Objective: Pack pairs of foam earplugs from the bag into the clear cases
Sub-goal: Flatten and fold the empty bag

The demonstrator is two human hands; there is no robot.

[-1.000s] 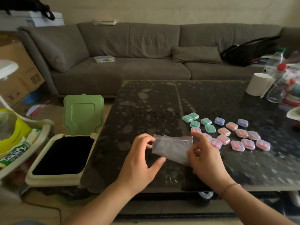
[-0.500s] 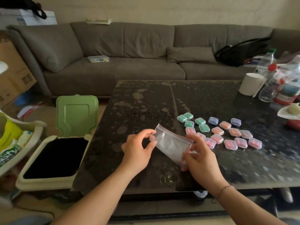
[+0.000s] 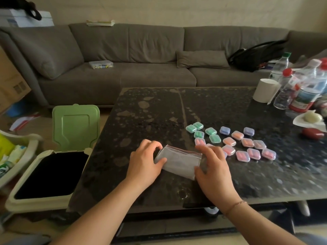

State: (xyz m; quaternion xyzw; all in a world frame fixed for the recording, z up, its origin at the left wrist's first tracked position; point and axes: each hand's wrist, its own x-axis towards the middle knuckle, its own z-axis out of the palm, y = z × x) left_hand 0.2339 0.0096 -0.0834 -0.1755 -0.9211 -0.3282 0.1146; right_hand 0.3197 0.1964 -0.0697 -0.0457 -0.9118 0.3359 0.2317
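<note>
A person is holding a clear zip-top bag (image 3: 177, 162) between both hands just above the dark speckled surface (image 3: 154, 112), near its front edge. The left hand (image 3: 145, 165) is pinching the bag's left end, thumb on the upper face and fingers (image 3: 153, 145) curling round the edge. The right hand (image 3: 213, 169) is gripping the right end, its fingers arching over the sealed red-lined strip and the thumb pressing the lower corner. The bag is looking flat and nearly see-through, and no earplugs can be made out inside it. It is likely to handle as a thin, limp, slippery film that weighs almost nothing, so it is probably best taken by the stiffer zip strip along its upper edge, one hand at each end, rather than by the soft middle, which would crumple. Just beyond the right hand, a cluster of small clear cases (image 3: 247, 143) is lying closed on the surface, each showing green, blue, orange or pink earplugs (image 3: 242, 155) inside; the nearest ones are partly hidden behind the fingers. With the cases filled, the packing seems close to done.
</note>
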